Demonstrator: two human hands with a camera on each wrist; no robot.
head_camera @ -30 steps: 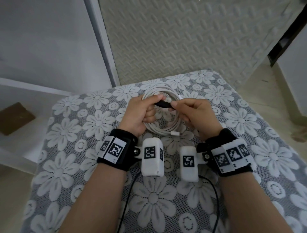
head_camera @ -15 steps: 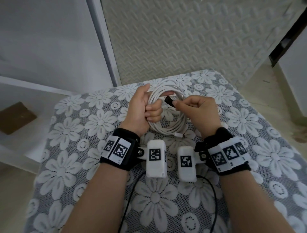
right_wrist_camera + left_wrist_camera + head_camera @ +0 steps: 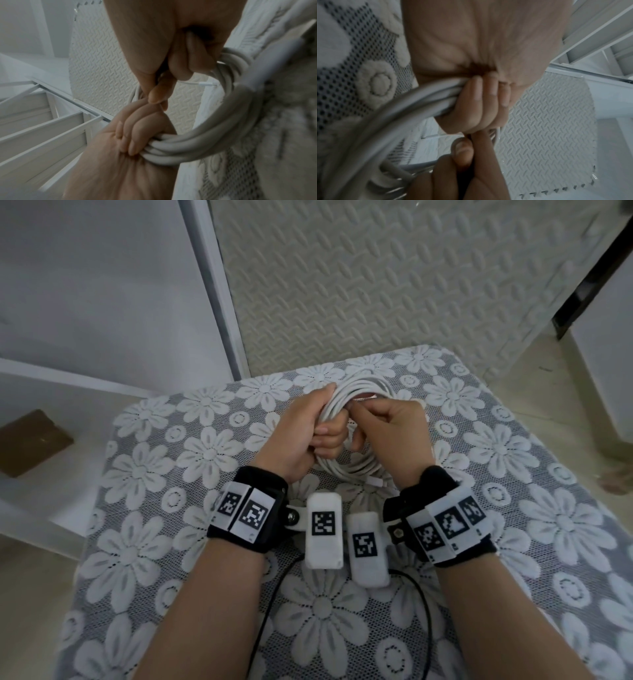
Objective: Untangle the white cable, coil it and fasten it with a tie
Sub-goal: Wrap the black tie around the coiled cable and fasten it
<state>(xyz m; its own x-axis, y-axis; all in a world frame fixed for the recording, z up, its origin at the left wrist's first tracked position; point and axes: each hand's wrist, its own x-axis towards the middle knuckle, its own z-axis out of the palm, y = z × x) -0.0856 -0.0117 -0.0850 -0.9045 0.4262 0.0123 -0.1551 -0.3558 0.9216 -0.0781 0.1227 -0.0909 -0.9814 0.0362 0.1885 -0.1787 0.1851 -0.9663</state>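
The white cable [image 3: 346, 469] is wound into a coil and held just above the flowered tablecloth [image 3: 164, 474]. My left hand [image 3: 303, 428] grips the coil's left side, its fingers [image 3: 479, 100] curled round the bundled strands [image 3: 399, 116]. My right hand [image 3: 388, 428] meets it from the right. Its thumb and forefinger [image 3: 157, 97] pinch together against the left hand [image 3: 132, 140], and its other fingers hook the strands [image 3: 226, 119]. A white connector end [image 3: 207, 84] sticks out inside the loop. The black tie is hidden by the hands.
The table is small, with its left, far and right edges close around the hands. A brown box [image 3: 32, 441] lies on the floor at the left. An embossed foam mat [image 3: 376, 289] covers the ground beyond. Black wrist-camera wires [image 3: 274, 594] trail toward me.
The coil has been lifted and tilted up. My left hand has shifted from a thumb pinch to a full grip. My right hand moved in against it, and the black tie has gone out of sight.
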